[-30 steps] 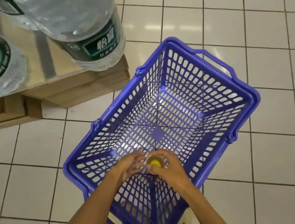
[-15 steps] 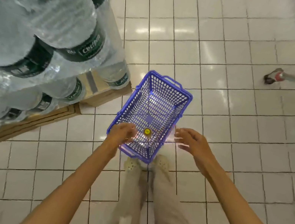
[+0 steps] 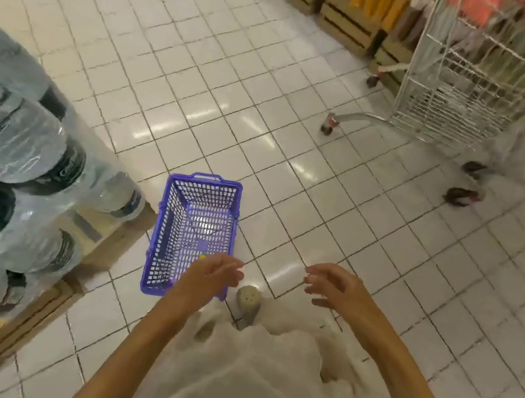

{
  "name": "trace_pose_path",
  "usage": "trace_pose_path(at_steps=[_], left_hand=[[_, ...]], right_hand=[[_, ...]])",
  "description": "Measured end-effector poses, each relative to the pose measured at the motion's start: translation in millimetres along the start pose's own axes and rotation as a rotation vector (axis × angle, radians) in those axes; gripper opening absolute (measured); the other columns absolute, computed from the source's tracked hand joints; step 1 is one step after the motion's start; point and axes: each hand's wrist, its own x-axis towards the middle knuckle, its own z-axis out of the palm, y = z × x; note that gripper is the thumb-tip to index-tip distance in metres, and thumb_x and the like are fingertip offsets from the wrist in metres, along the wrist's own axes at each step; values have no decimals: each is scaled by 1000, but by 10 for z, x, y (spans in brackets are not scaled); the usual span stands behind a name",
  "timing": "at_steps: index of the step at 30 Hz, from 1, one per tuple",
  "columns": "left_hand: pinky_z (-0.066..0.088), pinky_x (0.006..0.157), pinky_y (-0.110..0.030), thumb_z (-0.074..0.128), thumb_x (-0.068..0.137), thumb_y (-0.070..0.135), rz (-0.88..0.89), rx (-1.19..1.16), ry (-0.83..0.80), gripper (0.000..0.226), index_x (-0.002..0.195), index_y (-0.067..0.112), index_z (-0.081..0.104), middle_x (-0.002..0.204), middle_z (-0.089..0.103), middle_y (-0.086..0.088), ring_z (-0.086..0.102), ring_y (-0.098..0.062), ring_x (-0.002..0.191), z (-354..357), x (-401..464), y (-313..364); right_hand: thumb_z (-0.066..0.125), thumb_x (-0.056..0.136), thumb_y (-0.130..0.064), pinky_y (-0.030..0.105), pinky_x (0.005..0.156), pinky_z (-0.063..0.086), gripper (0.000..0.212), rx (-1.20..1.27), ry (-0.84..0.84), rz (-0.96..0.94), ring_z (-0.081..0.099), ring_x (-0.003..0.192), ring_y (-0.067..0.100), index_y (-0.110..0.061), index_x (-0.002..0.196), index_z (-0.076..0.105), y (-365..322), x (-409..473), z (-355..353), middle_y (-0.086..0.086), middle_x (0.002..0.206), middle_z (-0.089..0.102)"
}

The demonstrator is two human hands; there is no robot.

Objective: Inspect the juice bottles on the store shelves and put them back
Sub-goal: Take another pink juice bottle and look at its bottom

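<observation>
Bright overhead lamps are glaring in streaks off the white tile floor (image 3: 232, 124) and inside the purple basket (image 3: 193, 232). Motion blur is smearing the wire cart (image 3: 465, 76) and the water bottles (image 3: 1, 155); wide-angle distortion is bending the edges.

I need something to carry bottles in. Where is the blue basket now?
In the head view the blue basket sits on the tiled floor left of centre, beside the wrapped water bottles, just ahead of the left hand.

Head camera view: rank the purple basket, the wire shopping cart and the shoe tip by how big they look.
1. Wire shopping cart, partly cut off by the frame.
2. Purple basket.
3. Shoe tip, smallest by far.
</observation>
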Motion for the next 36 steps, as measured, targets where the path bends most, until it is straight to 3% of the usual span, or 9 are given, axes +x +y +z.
trace_pose_path(at_steps=[7, 10, 13, 16, 20, 24, 28, 34, 36], left_hand=[[42, 55, -13, 36, 99, -1, -103, 358, -457, 26, 116, -7, 54, 79, 59, -8, 60, 1, 54, 190, -181, -117], [43, 66, -18, 35, 101, 8, -120, 522, -617, 23, 104, 4, 57, 85, 63, -6, 61, -10, 74, 381, -284, -220], [43, 71, -24, 34, 101, 10, -139, 688, -768, 26, 98, 8, 59, 88, 64, -6, 60, -17, 79, 772, -431, -358], [47, 81, -27, 34, 101, 13, -135, 876, -943, 28, 101, 9, 62, 95, 67, -7, 64, -19, 84, 1255, -678, -514], [49, 57, -12, 36, 100, 11, -112, 1017, -1137, 27, 105, 1, 61, 90, 66, -8, 66, -7, 64, 1959, -1137, -782], [47, 61, -15, 37, 101, 14, -96, 1202, -1304, 26, 99, 5, 61, 89, 64, -7, 65, -4, 62, 2608, -1751, -1141], [47, 78, -24, 40, 100, 15, 47, 1322, -1386, 28, 113, 3, 61, 107, 67, -13, 64, -23, 95, 3136, -2231, -1514], [48, 97, -42, 42, 100, 18, 133, 1421, -1368, 25, 109, 11, 63, 105, 69, -9, 64, -25, 102, 3969, -2573, -1816], [52, 89, -37, 42, 100, 20, 150, 1444, -1372, 26, 111, 10, 63, 106, 69, -10, 65, -24, 100, 4301, -2640, -1853]], right_hand=[[56, 96, -13, 36, 81, 58, 18, 491, 500, 183, 70, 94, 25, -10, 110, 65, 959, -1154, 464, 13, 105, 69], [56, 96, -13, 33, 80, 58, 16, 691, 703, 261, 70, 94, 25, -10, 109, 65, 1370, -1728, 797, 13, 105, 69], [57, 95, -17, 31, 83, 56, 13, 852, 914, 307, 69, 95, 20, -16, 105, 65, 1755, -2342, 1156, 9, 105, 70], [57, 95, -20, 22, 74, 55, 14, 989, 1127, 328, 70, 92, 14, -18, 105, 65, 2067, -2851, 1528, 3, 102, 71], [55, 95, -20, 28, 81, 53, 17, 1198, 1341, 320, 69, 96, 21, -13, 107, 65, 2395, -3288, 1854, 8, 103, 71], [56, 95, -16, 30, 82, 54, 15, 1363, 1460, 301, 68, 95, 24, -11, 106, 66, 2726, -3621, 1847, 11, 101, 72], [59, 94, -13, 28, 80, 54, 11, 1363, 1498, 296, 69, 87, 16, -14, 101, 67, 3110, -4078, 1556, 5, 94, 73], [58, 95, -16, 21, 77, 55, 12, 1351, 1553, 261, 69, 87, 11, -18, 103, 66, 3661, -4690, 1074, 1, 96, 71], [59, 95, -17, 20, 77, 56, 13, 1394, 1588, 245, 70, 88, 10, -18, 104, 67, 3817, -4815, 936, 0, 96, 72]])
